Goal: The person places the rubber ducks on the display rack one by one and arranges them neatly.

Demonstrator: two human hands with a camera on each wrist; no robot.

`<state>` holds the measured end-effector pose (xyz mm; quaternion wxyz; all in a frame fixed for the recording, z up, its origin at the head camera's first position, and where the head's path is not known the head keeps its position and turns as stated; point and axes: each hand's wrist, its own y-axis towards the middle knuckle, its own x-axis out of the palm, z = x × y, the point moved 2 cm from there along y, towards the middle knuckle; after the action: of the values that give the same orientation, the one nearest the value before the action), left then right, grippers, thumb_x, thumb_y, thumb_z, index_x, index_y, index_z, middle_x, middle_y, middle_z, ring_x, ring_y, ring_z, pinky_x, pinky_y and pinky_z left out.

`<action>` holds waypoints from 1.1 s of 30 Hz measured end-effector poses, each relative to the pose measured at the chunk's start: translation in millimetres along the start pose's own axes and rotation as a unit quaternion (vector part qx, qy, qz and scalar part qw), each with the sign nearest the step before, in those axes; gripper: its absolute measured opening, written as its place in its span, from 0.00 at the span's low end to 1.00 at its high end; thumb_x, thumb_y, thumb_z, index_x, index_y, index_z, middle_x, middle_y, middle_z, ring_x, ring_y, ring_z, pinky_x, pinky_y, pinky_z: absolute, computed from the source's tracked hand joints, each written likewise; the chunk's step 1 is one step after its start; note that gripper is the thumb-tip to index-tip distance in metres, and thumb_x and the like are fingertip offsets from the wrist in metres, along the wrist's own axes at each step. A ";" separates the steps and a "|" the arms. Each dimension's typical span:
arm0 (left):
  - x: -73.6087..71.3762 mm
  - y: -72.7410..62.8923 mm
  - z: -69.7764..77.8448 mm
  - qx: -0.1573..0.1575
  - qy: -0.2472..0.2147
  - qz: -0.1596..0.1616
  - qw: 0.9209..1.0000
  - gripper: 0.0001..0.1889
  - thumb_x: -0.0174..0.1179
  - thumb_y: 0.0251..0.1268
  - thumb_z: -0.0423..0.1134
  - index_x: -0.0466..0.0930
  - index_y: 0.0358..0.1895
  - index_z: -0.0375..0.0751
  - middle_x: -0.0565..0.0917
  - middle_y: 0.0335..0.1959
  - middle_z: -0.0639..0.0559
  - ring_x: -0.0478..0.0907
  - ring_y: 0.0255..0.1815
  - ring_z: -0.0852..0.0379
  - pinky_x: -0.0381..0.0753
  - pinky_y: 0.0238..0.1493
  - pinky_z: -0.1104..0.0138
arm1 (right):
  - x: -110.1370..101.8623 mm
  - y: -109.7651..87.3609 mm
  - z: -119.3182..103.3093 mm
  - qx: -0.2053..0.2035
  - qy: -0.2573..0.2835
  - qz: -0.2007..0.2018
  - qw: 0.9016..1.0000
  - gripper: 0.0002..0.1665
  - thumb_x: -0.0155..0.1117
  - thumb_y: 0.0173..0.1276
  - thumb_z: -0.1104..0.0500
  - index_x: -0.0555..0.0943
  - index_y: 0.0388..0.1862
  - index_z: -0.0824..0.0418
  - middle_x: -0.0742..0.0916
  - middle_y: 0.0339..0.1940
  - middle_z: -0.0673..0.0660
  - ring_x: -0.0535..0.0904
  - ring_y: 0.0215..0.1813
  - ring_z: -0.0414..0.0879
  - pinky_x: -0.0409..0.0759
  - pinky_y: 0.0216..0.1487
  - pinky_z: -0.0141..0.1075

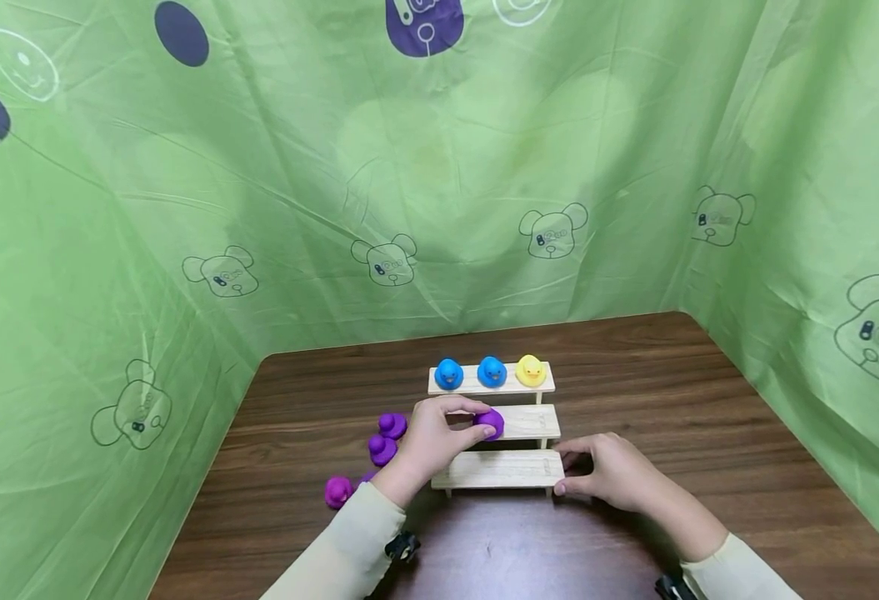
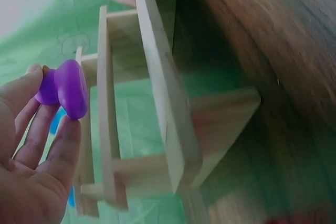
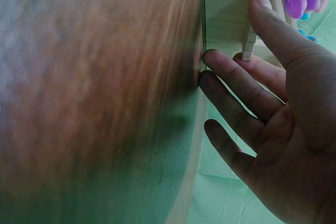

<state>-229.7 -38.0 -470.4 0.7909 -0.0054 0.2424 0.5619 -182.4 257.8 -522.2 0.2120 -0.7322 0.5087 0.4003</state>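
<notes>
Wide brown wood on the right here, running from the end of the three-tier wooden stand (image 1: 497,471) to the slanting edge of the table (image 1: 656,383). At the back, a narrower strip lies between the stand and the green curtain (image 1: 476,150), which rises along the far, left and right edges. In front, between the two cream sleeves, more bare tabletop catches a shine. The left is busier: a loose cluster of purple ducks (image 1: 382,450) sits beside the left forearm, one partly hidden by the wrist.

And now the hands! The left hand (image 1: 433,437) pinches a purple rubber duck (image 1: 491,424) between thumb and fingertips, over the left part of the middle tier; whether its base touches the wood, I cannot tell. To the duck's right, bare plank reaches the tier's end. Down at the lowest tier, the right hand (image 1: 613,473) grips the stand's right end, thumb at the front corner, bent fingers toward the back one, well apart from the held duck. Up top, two blue ducks (image 1: 492,372) and one yellow duck (image 1: 531,371) stand in a row, just behind the held duck.
</notes>
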 end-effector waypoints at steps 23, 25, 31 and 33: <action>53.5 20.6 13.1 0.007 0.034 0.001 0.999 0.14 0.80 0.58 0.42 0.93 0.47 0.50 0.90 0.46 0.65 0.85 0.52 0.67 0.86 0.55 0.66 | 0.8 0.3 3.5 -0.005 -0.005 0.001 1.000 0.32 0.82 0.57 0.38 0.88 0.56 0.52 0.87 0.34 0.30 0.86 0.44 0.36 0.84 0.48 0.41; 56.5 22.5 14.2 0.004 0.039 0.001 0.999 0.14 0.80 0.58 0.42 0.93 0.47 0.51 0.90 0.46 0.66 0.85 0.51 0.67 0.86 0.54 0.67 | 0.8 0.3 3.6 -0.005 -0.006 0.001 1.000 0.32 0.82 0.57 0.37 0.88 0.56 0.52 0.87 0.34 0.30 0.86 0.44 0.36 0.84 0.48 0.41; 63.7 26.9 15.5 0.006 0.043 -0.007 0.999 0.13 0.80 0.59 0.42 0.93 0.47 0.51 0.89 0.47 0.66 0.87 0.50 0.62 0.86 0.50 0.70 | -0.1 0.2 3.2 -0.004 -0.008 0.002 1.000 0.32 0.82 0.57 0.37 0.88 0.56 0.51 0.87 0.34 0.30 0.86 0.44 0.35 0.84 0.47 0.39; 65.0 27.8 15.4 0.010 0.056 -0.004 0.998 0.13 0.80 0.59 0.42 0.93 0.47 0.52 0.89 0.47 0.66 0.86 0.51 0.63 0.85 0.51 0.71 | -0.5 0.2 2.9 -0.005 -0.006 0.002 1.000 0.32 0.82 0.57 0.37 0.88 0.56 0.51 0.88 0.34 0.30 0.86 0.43 0.35 0.84 0.46 0.39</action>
<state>-232.4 34.1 -474.8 0.7785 -0.0299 0.2921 0.5547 -183.7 260.0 -523.5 0.2112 -0.7295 0.5069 0.4077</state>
